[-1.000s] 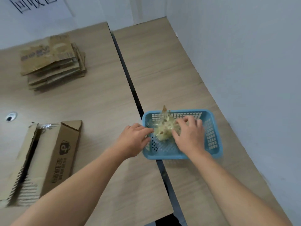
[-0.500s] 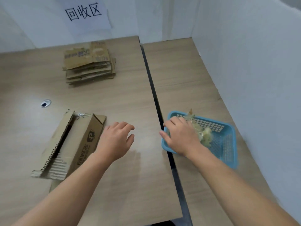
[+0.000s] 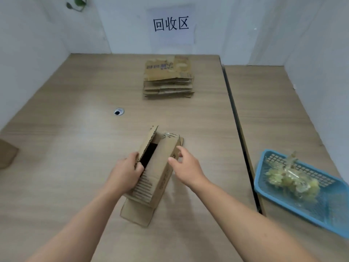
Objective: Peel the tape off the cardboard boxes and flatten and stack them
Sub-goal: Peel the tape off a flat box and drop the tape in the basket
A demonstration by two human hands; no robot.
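A long brown cardboard box (image 3: pixel 158 167) lies on the wooden table in front of me, its top slit open and a scrap of clear tape at its far end. My left hand (image 3: pixel 125 173) grips the box's left flap, thumb on the flap's edge. My right hand (image 3: pixel 186 167) hovers by the box's right side with fingers loosely spread, holding nothing. A stack of flattened boxes (image 3: pixel 168 78) lies at the back of the table under a paper sign. A wad of peeled tape (image 3: pixel 290 179) sits in the blue basket (image 3: pixel 321 214) at the right.
A dark gap (image 3: pixel 238 133) separates my table from the one on the right that carries the basket. A round cable hole (image 3: pixel 119 111) is in the tabletop at mid-left. Another piece of cardboard (image 3: pixel 7 156) shows at the left edge. White walls enclose the back and sides.
Both hands left the basket and moved left to the box. My left hand took hold of the box's flap. My view swung left, so the basket now sits at the right edge.
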